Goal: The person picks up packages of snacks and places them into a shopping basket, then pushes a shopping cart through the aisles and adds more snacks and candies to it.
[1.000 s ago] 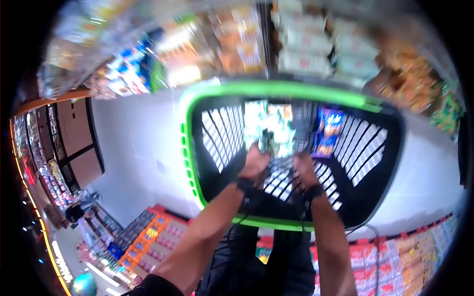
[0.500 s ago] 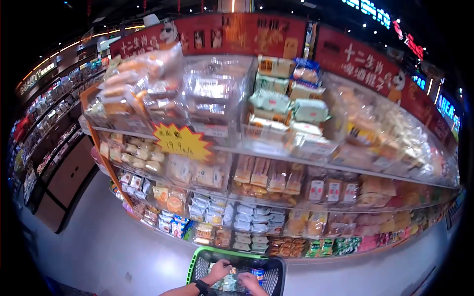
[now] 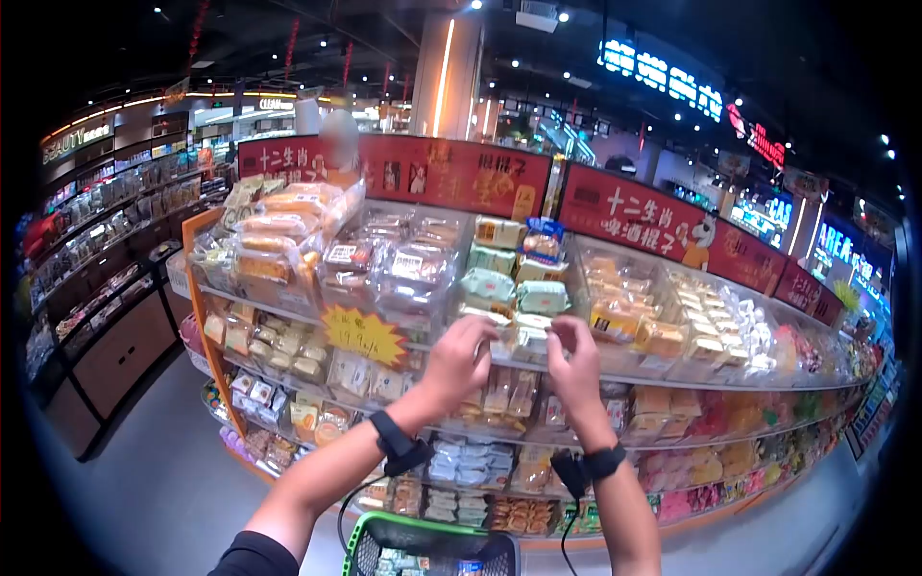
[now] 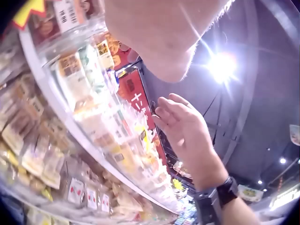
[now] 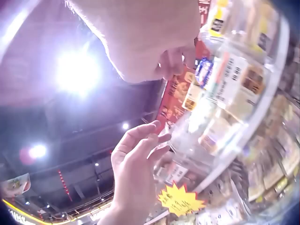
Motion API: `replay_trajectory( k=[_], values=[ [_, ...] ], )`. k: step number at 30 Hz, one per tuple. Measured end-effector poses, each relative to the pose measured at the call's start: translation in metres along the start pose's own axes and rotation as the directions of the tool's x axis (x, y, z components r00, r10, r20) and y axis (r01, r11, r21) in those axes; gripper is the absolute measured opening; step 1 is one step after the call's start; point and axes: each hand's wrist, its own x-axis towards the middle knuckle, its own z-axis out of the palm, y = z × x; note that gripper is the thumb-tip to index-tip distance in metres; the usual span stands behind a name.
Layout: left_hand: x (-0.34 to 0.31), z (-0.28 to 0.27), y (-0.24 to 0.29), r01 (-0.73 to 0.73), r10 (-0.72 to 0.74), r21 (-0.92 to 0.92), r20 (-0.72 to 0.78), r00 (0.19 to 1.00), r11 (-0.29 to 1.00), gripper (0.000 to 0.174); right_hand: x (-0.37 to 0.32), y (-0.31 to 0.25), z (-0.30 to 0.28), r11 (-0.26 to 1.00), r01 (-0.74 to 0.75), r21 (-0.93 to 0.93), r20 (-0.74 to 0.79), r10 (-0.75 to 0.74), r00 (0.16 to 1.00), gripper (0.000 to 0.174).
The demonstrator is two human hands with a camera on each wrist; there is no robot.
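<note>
Both hands are raised in front of a shelf bin of wrapped snack packs. My left hand (image 3: 459, 360) has loosely bent fingers and holds nothing, near the bin's left part. My right hand (image 3: 576, 365) is a short way to its right, also with bent fingers and nothing in them. Between and beyond the hands lie pale green packs (image 3: 488, 286), white packs (image 3: 531, 336) and a blue pack (image 3: 545, 240). In the wrist views, the other hand shows with its fingers relaxed. A green-rimmed black basket (image 3: 423, 520) stands below, with green and blue packs in it.
Clear bins of bread (image 3: 283, 235) and boxed cakes (image 3: 413, 264) are on the left of the top shelf. A yellow price star (image 3: 365, 334) hangs from its edge. Red signs (image 3: 663, 226) line the top. Cables (image 3: 569, 528) hang from the wrists.
The view has tipped up from the basket to the shelf. Both hands were low in the basket and are now raised out of it, empty, in front of the top-shelf bin.
</note>
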Motion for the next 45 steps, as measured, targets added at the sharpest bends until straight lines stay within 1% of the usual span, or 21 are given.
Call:
replay_trajectory(
  k=[1,3,5,6,7,9,10,13,14,15,17,20,23,29,31,32,37,38,41,42,45],
  values=[
    [0.018,0.001,-0.007,-0.057,0.057,0.038,-0.009,0.998,0.998,0.015,0.021,0.002,0.002,0.991,0.05,-0.126,0.033,-0.046,0.998,0.016],
    [0.039,0.014,-0.029,-0.003,-0.005,0.079,0.101,0.995,0.997,0.011,0.056,0.025,0.007,0.897,0.188,-0.401,0.209,-0.111,0.972,0.02],
    [0.054,0.033,-0.06,-0.018,-0.009,0.11,0.237,0.972,0.994,0.007,0.079,0.058,0.015,0.787,0.116,-0.606,0.342,0.126,0.931,0.025],
    [0.058,0.036,-0.064,0.026,-0.088,0.192,0.322,0.943,0.981,0.018,0.085,0.049,0.014,0.75,0.08,-0.656,0.435,0.29,0.853,0.027],
    [0.053,0.042,-0.072,0.084,-0.167,0.238,0.352,0.921,0.968,0.022,0.088,0.063,0.016,0.71,0.101,-0.696,0.477,0.353,0.805,0.027],
    [0.046,0.056,-0.089,0.188,-0.314,0.327,0.393,0.864,0.926,0.031,0.097,0.084,0.018,0.639,0.027,-0.769,0.479,0.548,0.686,0.029],
    [0.042,0.05,-0.08,0.01,-0.203,0.406,0.435,0.877,0.914,0.037,0.099,0.091,0.017,0.647,0.017,-0.762,0.486,0.554,0.676,0.03],
    [0.045,0.045,-0.063,-0.005,-0.246,0.5,0.434,0.867,0.866,0.034,0.11,0.089,0.011,0.614,-0.061,-0.787,0.486,0.678,0.551,0.039],
    [0.045,0.048,-0.071,-0.015,-0.25,0.497,0.462,0.851,0.868,0.035,0.11,0.079,0.006,0.625,-0.157,-0.765,0.477,0.713,0.513,0.045],
    [0.045,0.049,-0.075,-0.008,-0.268,0.49,0.49,0.83,0.872,0.035,0.112,0.112,0.007,0.628,-0.107,-0.77,0.472,0.676,0.566,0.045],
    [0.048,0.05,-0.08,0.018,-0.307,0.487,0.522,0.796,0.873,0.037,0.12,0.076,0.008,0.552,0.02,-0.834,0.484,0.715,0.504,0.045],
    [0.05,0.05,-0.082,0.092,-0.4,0.488,0.577,0.712,0.868,0.041,0.127,0.067,0.013,0.395,0.282,-0.874,0.484,0.748,0.454,0.05],
    [0.065,0.048,-0.078,0.14,-0.478,0.505,0.637,0.605,0.851,0.043,0.125,0.059,0.018,0.399,0.236,-0.886,0.458,0.674,0.58,0.043],
    [0.068,0.048,-0.078,0.202,-0.534,0.506,0.688,0.492,0.838,0.045,0.126,0.051,0.024,0.372,0.244,-0.896,0.444,0.713,0.543,0.042],
    [0.067,0.049,-0.081,0.155,-0.497,0.501,0.675,0.545,0.851,0.046,0.125,0.05,0.021,0.387,0.238,-0.891,0.452,0.705,0.546,0.045],
    [0.065,0.048,-0.082,0.132,-0.48,0.501,0.669,0.567,0.855,0.047,0.123,0.052,0.019,0.421,0.229,-0.878,0.474,0.697,0.538,0.049],
    [0.075,0.044,-0.082,0.075,-0.479,0.513,0.727,0.491,0.855,0.052,0.122,0.075,0.016,0.516,0.264,-0.815,0.571,0.636,0.518,0.073],
    [0.076,0.045,-0.082,0.051,-0.487,0.53,0.733,0.475,0.847,0.052,0.123,0.078,0.016,0.503,0.174,-0.847,0.517,0.7,0.493,0.088],
    [0.073,0.051,-0.084,0.054,-0.5,0.545,0.72,0.481,0.837,0.053,0.121,0.055,0.034,0.336,0.008,-0.942,0.309,0.858,0.411,0.105],
    [0.073,0.05,-0.085,0.066,-0.505,0.548,0.709,0.492,0.834,0.054,0.124,0.052,0.035,0.352,0.04,-0.935,0.338,0.854,0.395,0.114],
    [0.07,0.048,-0.087,0.145,-0.498,0.499,0.71,0.498,0.855,0.054,0.119,0.052,0.042,0.382,-0.185,-0.905,0.286,0.871,0.399,0.09]
  ],
)
